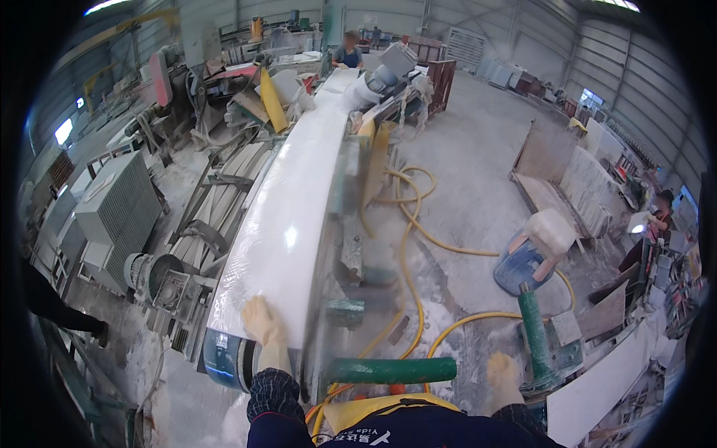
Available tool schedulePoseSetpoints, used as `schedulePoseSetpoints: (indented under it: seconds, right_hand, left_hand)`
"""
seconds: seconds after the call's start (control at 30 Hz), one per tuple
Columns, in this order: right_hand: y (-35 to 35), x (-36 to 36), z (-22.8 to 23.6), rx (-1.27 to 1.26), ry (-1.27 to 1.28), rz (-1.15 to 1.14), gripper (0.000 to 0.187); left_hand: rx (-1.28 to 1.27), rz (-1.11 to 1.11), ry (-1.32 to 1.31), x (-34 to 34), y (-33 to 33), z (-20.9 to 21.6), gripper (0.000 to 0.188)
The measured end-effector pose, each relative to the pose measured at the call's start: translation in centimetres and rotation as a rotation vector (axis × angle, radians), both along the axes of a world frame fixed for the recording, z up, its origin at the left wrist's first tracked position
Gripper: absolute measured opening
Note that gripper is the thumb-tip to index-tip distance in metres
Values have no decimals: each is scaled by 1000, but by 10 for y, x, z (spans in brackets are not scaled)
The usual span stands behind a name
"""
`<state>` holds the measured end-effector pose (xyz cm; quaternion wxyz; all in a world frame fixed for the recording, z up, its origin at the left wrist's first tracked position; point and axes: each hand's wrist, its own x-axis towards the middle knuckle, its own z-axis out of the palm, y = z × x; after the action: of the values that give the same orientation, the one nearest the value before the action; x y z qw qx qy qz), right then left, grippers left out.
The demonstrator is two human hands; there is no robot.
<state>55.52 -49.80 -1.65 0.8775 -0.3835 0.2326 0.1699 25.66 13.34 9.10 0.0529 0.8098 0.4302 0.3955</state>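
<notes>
A long white slab [287,216] with a wet, glossy top lies along a conveyor running away from me. My left hand [263,318], in a pale yellow rubber glove, rests flat on its near end, fingers stretched forward. Below that end shows the conveyor's blue roller [222,357]. Out to the right, my right hand [503,370] is in the same kind of glove and hangs apart from the slab. Its fingers look curled in, and nothing shows in them. It is nearest to a green post [533,328]; a green horizontal bar [396,370] lies between my hands.
A yellow hose [409,254] loops over the floor. Right of it stands a blue barrel [520,267]. A motor [154,278] and stacked grey slabs [119,198] are at left. One person [348,54] stands at the conveyor's far end, another [662,212] at far right.
</notes>
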Motion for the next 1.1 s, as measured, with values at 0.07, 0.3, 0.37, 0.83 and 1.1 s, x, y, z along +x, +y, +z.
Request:
schedulePoseSetpoints:
  seconds: [0.07,0.3,0.37,0.83,1.1]
  right_hand:
    - [61,3,11,-62,67,144,34]
    - [205,-42,39,-271,-41,702,39]
    - [211,-48,40,-369,-104,809,40]
    - [202,-35,46,-415,25,802,35]
    - [204,-32,45,-508,31,818,36]
  left_hand:
    - [76,21,-31,2,-4,1,29]
    - [31,105,147,3,-7,-1,38]
    - [-19,121,206,3,-7,-2,44]
    - [-169,52,282,3,-2,21,48]
    - [-95,102,252,4,1,7,45]
